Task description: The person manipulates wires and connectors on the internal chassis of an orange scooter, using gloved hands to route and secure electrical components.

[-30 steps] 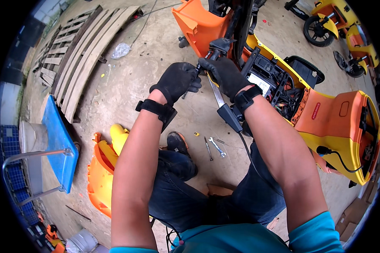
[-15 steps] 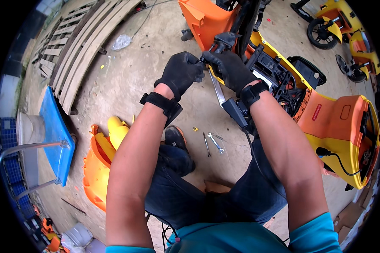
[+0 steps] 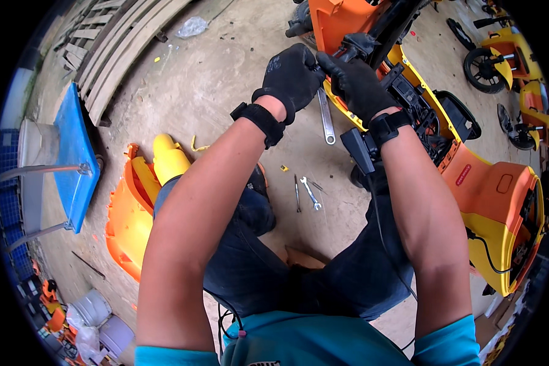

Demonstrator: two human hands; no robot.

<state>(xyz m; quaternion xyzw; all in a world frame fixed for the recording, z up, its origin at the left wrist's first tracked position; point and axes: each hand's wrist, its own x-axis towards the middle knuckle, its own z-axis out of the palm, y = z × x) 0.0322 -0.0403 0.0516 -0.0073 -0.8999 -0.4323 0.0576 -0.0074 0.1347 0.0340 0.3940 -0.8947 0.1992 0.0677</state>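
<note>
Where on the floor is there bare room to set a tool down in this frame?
Open concrete lies between the wooden planks and the left hand, and left of the small wrenches. It is crowded around the orange and yellow vehicle at the right hand, and beside the orange shell.

Silver wrench (image 3: 326, 116) hanging near-vertical, handle down
</note>
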